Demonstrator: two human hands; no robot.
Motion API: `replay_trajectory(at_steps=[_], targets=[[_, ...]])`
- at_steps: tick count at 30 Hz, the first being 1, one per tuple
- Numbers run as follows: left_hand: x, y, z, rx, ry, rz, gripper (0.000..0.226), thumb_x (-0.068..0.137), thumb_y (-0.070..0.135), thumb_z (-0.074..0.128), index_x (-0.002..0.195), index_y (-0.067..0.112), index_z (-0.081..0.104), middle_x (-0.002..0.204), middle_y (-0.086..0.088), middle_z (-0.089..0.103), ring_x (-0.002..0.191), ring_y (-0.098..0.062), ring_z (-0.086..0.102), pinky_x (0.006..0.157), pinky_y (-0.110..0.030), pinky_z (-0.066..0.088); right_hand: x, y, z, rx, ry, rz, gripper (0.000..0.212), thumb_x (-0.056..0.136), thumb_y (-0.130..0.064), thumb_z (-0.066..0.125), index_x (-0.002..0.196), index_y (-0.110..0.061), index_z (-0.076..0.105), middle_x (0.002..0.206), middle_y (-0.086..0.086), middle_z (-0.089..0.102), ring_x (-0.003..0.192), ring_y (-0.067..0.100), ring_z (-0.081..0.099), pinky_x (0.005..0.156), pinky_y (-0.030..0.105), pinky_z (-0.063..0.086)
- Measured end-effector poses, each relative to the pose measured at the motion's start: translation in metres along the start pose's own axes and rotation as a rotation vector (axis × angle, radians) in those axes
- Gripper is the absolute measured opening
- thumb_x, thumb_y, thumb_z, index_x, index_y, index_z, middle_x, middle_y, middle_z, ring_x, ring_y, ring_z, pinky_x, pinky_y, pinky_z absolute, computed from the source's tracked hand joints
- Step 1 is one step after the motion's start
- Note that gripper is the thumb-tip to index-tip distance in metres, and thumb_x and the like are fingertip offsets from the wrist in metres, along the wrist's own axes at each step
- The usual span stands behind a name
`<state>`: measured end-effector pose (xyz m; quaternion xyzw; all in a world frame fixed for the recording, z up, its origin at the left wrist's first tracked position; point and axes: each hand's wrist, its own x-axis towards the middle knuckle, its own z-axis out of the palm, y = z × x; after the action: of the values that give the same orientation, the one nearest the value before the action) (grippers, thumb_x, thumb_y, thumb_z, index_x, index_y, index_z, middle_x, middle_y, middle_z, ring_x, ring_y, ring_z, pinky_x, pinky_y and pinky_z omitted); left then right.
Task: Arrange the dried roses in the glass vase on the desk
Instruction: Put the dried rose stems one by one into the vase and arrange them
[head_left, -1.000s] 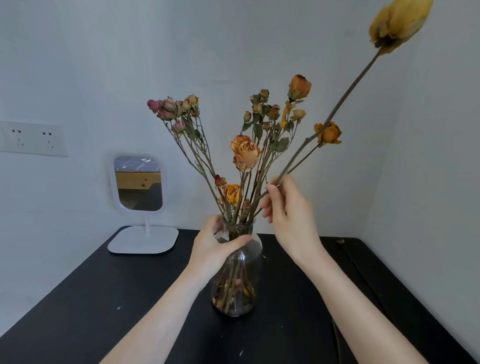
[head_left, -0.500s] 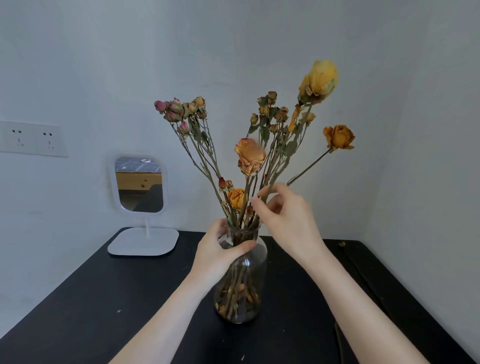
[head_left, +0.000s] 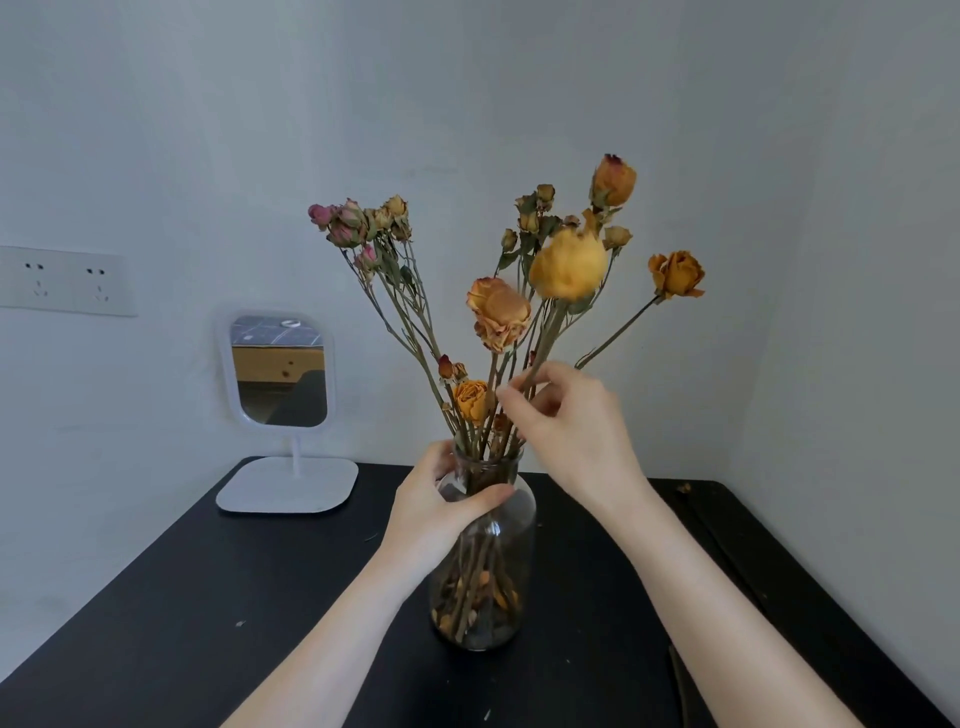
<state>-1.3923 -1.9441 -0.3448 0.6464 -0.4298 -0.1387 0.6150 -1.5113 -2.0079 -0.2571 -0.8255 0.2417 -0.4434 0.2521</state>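
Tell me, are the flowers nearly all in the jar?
Nearly. Most of the dried roses already stand in the glass vase on the desk. Right now the left hand grips the vase's neck while the right hand pinches the stem of the big yellow rose just above the mouth. Left to do: settle that stem and let go.

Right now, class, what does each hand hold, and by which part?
The left hand grips the glass vase at its neck; the right hand pinches the yellow rose low on its stem.
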Motion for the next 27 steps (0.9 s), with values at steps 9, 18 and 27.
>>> replay_trajectory(at_steps=[9,18,27], targets=[[-0.001,-0.001,-0.001,0.001,-0.006,0.01,0.056,0.068,0.036,0.078,0.117,0.032,0.05,0.11,0.019,0.058,0.103,0.002,0.054,0.074,-0.011,0.038,0.0,-0.004,-0.002,0.011,0.001,0.0,0.019,0.089,-0.032,0.059,0.084,-0.016,0.068,0.061,-0.012,0.059,0.051,0.001,0.054,0.052,0.011,0.041],[-0.003,0.002,-0.002,-0.011,-0.027,0.009,0.056,0.07,0.034,0.078,0.119,0.029,0.051,0.112,0.017,0.059,0.105,-0.001,0.055,0.075,-0.011,0.04,-0.003,-0.004,0.001,0.064,0.024,0.039,0.017,0.087,-0.03,0.061,0.084,-0.014,0.065,0.066,-0.008,0.064,0.05,0.003,0.055,0.057,0.018,0.047],[-0.002,-0.002,-0.002,-0.004,-0.047,0.006,0.057,0.07,0.037,0.077,0.12,0.03,0.052,0.114,0.015,0.062,0.108,-0.004,0.058,0.091,-0.023,0.046,-0.009,-0.003,0.01,0.028,0.026,0.038,0.012,0.084,-0.032,0.065,0.085,-0.02,0.064,0.058,-0.013,0.059,0.057,0.001,0.06,0.059,0.017,0.05]])
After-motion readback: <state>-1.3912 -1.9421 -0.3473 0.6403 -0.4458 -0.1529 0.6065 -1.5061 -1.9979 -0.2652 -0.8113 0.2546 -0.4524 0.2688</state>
